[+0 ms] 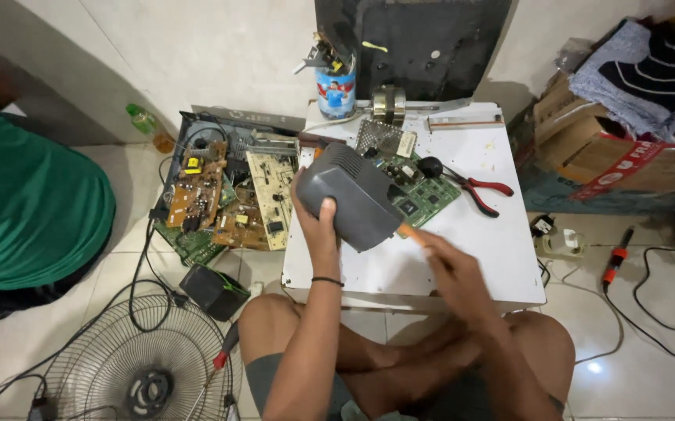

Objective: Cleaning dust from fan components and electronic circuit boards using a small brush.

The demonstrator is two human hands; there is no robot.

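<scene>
- The left hand (316, 222) is gripping a grey plastic housing (355, 195), holding it tilted above the small white table (493, 242).
- The right hand (453, 269) is blurring; it seems to be closing on an orange-handled tool (410, 231) touching the housing's lower edge.
- A green circuit board (423, 195) is lying just behind the housing, with red-handled pliers (479, 191) resting beside it.

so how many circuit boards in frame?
5 visible: one green circuit board on the white table behind the grey casing; brown, cream, smaller brown, and green piled on the floor. More may be hidden underneath.
</scene>
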